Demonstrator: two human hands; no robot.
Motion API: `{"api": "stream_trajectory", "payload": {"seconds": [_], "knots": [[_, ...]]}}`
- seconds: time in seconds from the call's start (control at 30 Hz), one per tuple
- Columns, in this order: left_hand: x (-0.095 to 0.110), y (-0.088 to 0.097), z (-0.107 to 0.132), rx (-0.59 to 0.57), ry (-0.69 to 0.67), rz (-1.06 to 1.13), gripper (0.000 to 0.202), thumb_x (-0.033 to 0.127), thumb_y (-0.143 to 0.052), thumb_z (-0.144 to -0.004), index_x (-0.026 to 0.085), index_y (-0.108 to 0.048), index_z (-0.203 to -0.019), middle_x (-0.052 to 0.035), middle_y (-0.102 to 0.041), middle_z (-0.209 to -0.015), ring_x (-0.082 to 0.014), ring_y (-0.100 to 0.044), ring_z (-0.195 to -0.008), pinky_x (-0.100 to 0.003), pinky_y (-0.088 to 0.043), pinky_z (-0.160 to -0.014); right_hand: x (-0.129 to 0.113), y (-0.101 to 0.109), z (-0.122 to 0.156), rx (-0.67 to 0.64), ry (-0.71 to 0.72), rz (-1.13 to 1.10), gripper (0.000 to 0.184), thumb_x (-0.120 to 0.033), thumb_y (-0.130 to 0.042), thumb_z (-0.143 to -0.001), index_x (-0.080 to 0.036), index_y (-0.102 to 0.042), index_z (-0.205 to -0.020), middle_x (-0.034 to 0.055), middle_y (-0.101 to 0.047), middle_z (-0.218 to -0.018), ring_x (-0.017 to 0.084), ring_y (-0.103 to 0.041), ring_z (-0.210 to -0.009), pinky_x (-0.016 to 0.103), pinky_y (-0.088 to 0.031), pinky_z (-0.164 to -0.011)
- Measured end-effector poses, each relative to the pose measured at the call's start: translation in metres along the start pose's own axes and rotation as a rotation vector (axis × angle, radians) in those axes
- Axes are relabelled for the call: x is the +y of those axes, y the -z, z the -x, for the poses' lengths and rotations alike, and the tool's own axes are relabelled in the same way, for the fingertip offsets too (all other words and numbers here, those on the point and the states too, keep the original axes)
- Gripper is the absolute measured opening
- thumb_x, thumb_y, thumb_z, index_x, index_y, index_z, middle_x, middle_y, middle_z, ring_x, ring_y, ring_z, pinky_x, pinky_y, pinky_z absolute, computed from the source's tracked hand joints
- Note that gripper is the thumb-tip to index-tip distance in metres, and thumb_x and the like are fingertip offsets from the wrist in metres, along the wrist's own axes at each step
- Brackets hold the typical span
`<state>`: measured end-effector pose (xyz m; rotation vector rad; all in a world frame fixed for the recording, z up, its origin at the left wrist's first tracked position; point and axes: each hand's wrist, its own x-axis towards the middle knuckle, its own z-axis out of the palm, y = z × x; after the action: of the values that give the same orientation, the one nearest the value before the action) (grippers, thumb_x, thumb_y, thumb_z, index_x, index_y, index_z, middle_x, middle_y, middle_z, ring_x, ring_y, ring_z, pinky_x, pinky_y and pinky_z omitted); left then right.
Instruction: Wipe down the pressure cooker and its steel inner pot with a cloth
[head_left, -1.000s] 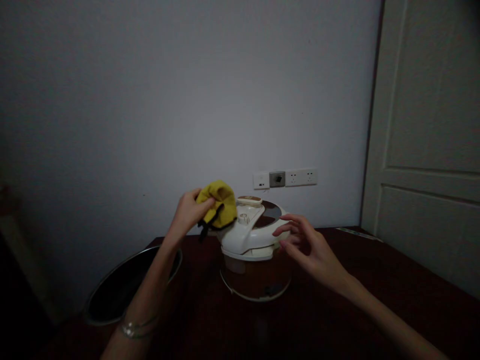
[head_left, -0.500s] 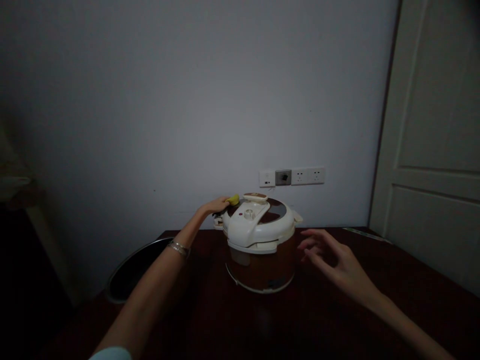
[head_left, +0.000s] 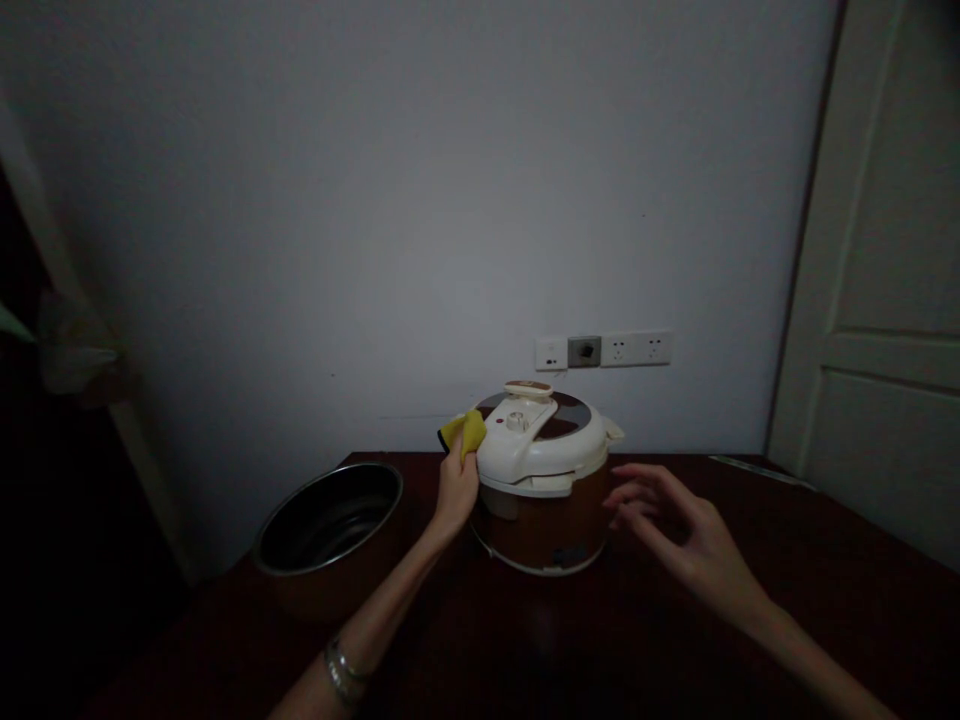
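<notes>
so our left hand (head_left: 459,487) is pinching a yellow cloth (head_left: 466,432) against the cooker (head_left: 544,470) lid's left side; our right hand (head_left: 686,545) is just off its right, fingers loosely curled, kinda apart

Dim overall; wall (head_left: 450,220) palest mid-frame, lower left near black; muted highlights on cooker lid (head_left: 495,456).

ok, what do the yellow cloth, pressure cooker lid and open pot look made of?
Yellow cloth: matte fabric, possibly microfibre; it bunches in the left hand.
Pressure cooker lid: white part likely glossy plastic; smooth moulded curves.
Open pot: probably metal, perhaps coated dark inside; bright rim, sheen within.
</notes>
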<state>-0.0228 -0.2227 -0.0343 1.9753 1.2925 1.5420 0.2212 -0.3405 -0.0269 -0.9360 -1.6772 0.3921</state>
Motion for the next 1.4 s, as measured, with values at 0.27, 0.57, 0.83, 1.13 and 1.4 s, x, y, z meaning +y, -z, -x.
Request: {"api": "stream_trajectory", "payload": {"seconds": [0.27, 0.57, 0.83, 1.13, 1.4], "knots": [[-0.02, -0.009, 0.053, 0.017, -0.309, -0.151, 0.068, 0.002, -0.03, -0.077, 0.017, -0.023, -0.144, -0.012, -0.026, -0.15, -0.0209, -0.018, -0.139, -0.048, -0.019, -0.113, -0.004, -0.005, 0.007, -0.015, 0.016, 0.01, 0.025, -0.028, -0.05, -0.086, -0.019, -0.047, -0.109, 0.0081, -0.065, -0.084, 0.017, -0.066, -0.068, 0.029, -0.055, -0.061], [-0.018, -0.05, 0.116, -0.561, -0.809, -0.576, 0.06, 0.01, -0.04, -0.08, 0.002, -0.029, -0.138, -0.022, -0.033, -0.144, -0.0274, -0.024, -0.136, -0.038, -0.035, -0.107, -0.003, -0.008, 0.009, 0.027, -0.083, -0.05, 0.026, -0.032, -0.056, -0.081, -0.019, -0.054, -0.103, 0.0064, -0.067, -0.078, 0.018, -0.066, -0.067, 0.029, -0.056, -0.06], [-0.003, -0.028, 0.123, -0.884, -0.939, -0.606, 0.045, 0.023, -0.036, -0.09, 0.012, -0.04, -0.133, -0.0143, -0.05, -0.134, -0.0241, -0.046, -0.124, -0.034, -0.04, -0.1, 0.018, 0.004, 0.005, -0.071, -0.429, -0.213, 0.035, -0.047, -0.058, -0.075, -0.014, -0.062, -0.087, 0.0059, -0.065, -0.068, 0.016, -0.063, -0.056, 0.026, -0.049, -0.047], [0.01, 0.001, 0.116, -1.275, -0.546, -0.348, 0.059, 0.042, -0.048, -0.084, 0.015, -0.041, -0.136, -0.0141, -0.055, -0.129, -0.0276, -0.05, -0.119, -0.037, -0.046, -0.088, 0.053, -0.028, 0.011, -0.28, -0.694, -0.395, 0.035, -0.044, -0.059, -0.072, -0.014, -0.062, -0.089, 0.0054, -0.068, -0.07, 0.015, -0.064, -0.053, 0.023, -0.047, -0.042], [0.089, 0.056, -0.036, -0.509, -0.282, -0.165, 0.041, 0.039, -0.04, -0.087, 0.014, -0.067, -0.066, -0.003, -0.063, -0.059, -0.0104, -0.055, -0.055, -0.021, -0.042, -0.056, 0.032, -0.045, 0.001, -0.227, -0.862, -0.703, 0.028, -0.038, -0.055, -0.082, -0.015, -0.061, -0.097, 0.0094, -0.07, -0.086, 0.012, -0.066, -0.058, 0.018, -0.048, -0.043]]}}
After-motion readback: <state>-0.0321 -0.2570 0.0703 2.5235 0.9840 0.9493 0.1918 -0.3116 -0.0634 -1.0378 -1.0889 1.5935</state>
